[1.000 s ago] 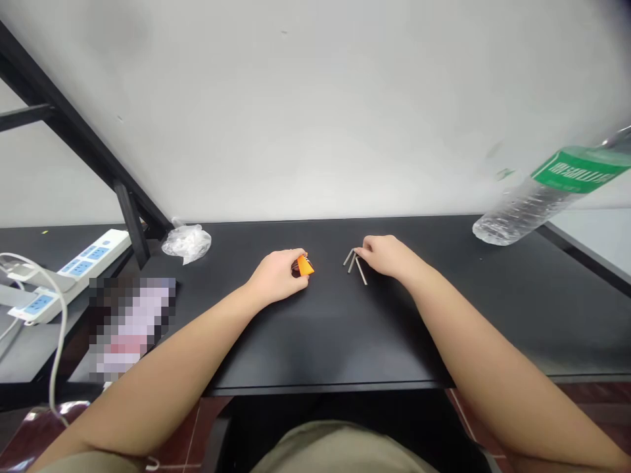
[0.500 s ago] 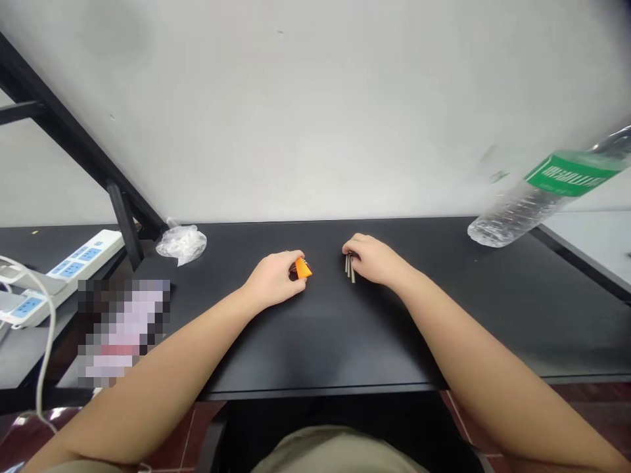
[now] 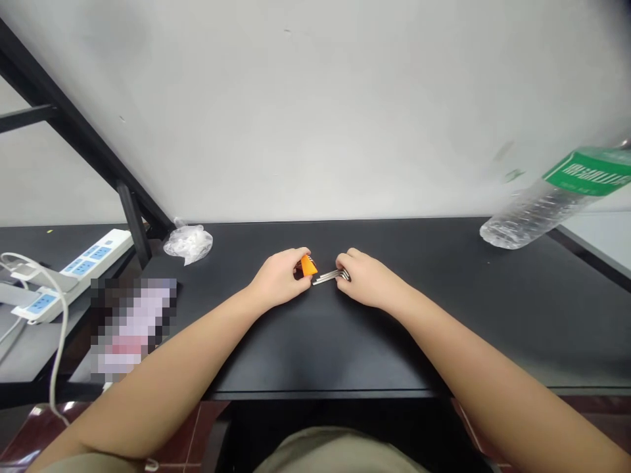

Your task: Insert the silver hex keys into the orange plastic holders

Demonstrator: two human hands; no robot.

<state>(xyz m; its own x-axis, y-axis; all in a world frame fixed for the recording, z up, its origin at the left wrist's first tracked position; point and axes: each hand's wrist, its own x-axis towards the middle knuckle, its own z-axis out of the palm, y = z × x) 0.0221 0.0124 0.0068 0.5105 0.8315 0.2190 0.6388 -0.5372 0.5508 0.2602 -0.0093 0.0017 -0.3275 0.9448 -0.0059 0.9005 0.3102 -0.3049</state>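
Observation:
My left hand (image 3: 282, 277) grips an orange hex key holder (image 3: 309, 265) between thumb and fingers, with part of it hidden in the palm. Dark marks or slots show along the holder's upper edge. Pinched in my right hand (image 3: 363, 279) are several silver hex keys (image 3: 326, 276), their long ends pointing left at the holder and their bent ends at my fingers. The tips of the keys lie close to my left thumb; whether they touch it I cannot tell. Both hands are low over the black table (image 3: 325, 341).
A clear bottle with a green label (image 3: 557, 197) stands at the right. At the back left lies a crumpled plastic bag (image 3: 189, 244). A white power strip (image 3: 79, 272) with cables and a blurred-out flat object (image 3: 134, 322) are on the left. Behind the table rises a pale wall (image 3: 315, 118).
My right hand has turned and moved slightly left and nearer to me, so the hex keys now point left at the holder instead of toward me. My left hand keeps its grip.

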